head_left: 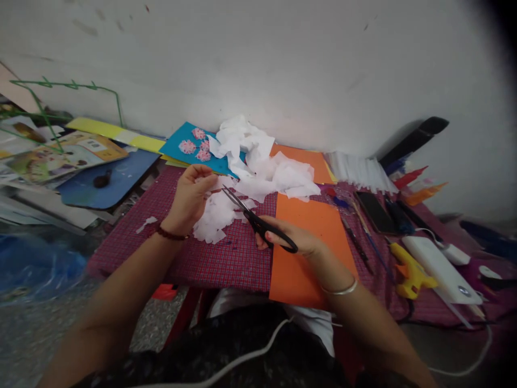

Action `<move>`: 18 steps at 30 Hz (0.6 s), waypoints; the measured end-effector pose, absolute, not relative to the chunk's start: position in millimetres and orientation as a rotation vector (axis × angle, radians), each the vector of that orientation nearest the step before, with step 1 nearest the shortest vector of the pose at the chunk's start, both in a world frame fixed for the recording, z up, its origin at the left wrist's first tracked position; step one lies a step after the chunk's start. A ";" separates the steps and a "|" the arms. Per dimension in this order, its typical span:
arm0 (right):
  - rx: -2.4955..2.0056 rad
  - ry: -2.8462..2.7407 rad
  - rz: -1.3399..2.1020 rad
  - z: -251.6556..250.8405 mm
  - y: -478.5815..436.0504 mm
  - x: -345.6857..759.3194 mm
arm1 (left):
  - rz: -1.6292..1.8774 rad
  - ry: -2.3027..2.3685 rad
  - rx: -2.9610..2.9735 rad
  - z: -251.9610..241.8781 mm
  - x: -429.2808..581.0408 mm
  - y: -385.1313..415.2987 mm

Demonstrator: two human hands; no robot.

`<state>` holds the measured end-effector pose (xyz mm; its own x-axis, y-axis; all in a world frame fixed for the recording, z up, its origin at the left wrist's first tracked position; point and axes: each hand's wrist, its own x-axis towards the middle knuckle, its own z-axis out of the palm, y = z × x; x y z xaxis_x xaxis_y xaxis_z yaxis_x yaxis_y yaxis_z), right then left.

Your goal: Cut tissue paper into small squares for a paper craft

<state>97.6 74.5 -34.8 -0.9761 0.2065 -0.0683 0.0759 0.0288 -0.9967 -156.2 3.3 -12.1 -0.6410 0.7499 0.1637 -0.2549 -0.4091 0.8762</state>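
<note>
My right hand (294, 240) grips black-handled scissors (258, 221), their blades slightly apart and pointing up-left. My left hand (189, 196) is closed on a piece of white tissue paper (216, 213) that hangs at the blade tips. Both hands are above a low table covered in a red checked cloth (226, 258). An orange paper sheet (302, 269) lies under my right wrist.
A heap of crumpled white tissue (262, 161) lies by the wall beside a blue card with pink paper flowers (196, 145). On the right are a yellow glue gun (410, 272), a phone (374, 210), pens and a white box (440, 267). Books and a blue board (109, 183) are on the left.
</note>
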 end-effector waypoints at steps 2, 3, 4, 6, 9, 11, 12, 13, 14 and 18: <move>-0.367 -2.128 2.106 -35.6 70.5 93.1 | 2.114 1.153 0.760 -14.5 -154.6 3.0; -0.396 -2.096 2.109 -35.9 68.8 91.1 | 2.124 1.153 0.767 -16.3 -154.0 3.2; -0.420 -2.066 2.115 -35.9 67.4 89.4 | 2.134 1.157 0.771 -18.4 -153.5 3.6; -0.463 -2.018 2.131 -35.3 65.0 86.6 | 2.153 1.182 0.766 -22.9 -152.4 4.8; -0.501 -1.975 2.156 -34.5 62.2 82.5 | 2.199 1.230 0.728 -29.3 -150.1 7.4; -0.492 -1.947 2.176 -35.7 60.6 79.2 | 2.229 1.234 0.685 -32.9 -148.1 9.1; -0.484 -1.931 2.187 -36.9 59.9 77.5 | 2.237 1.227 0.661 -34.3 -147.1 9.9; -0.479 -1.913 2.197 -38.2 59.2 75.8 | 2.239 1.221 0.638 -35.6 -146.1 10.5; -0.481 -1.896 2.205 -39.6 58.6 74.3 | 2.234 1.218 0.618 -36.6 -145.3 11.0; -0.521 -1.864 2.213 -42.7 57.4 71.9 | 2.184 1.215 0.581 -37.3 -142.8 11.6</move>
